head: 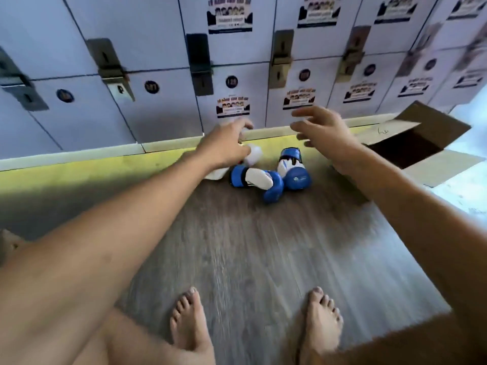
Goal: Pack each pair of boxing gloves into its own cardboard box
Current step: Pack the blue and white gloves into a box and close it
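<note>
Two blue-and-white boxing gloves lie on the wooden floor near the lockers: one on its side point(259, 183), the other upright point(293, 169). A white glove with red trim point(251, 155) sits just left of them, largely hidden behind my left hand point(226, 143), which reaches down over it; whether the fingers grip it is hidden. My right hand point(320, 130) hovers above the blue pair with fingers spread and nothing in it. An open cardboard box point(432, 164) lies on the floor to the right, flaps out.
A wall of grey lockers point(163, 101) with stickers runs across the back, with a pale skirting strip below. My bare feet point(322, 322) stand on the wood floor in front. A corner of another cardboard piece point(6, 243) shows at the far left.
</note>
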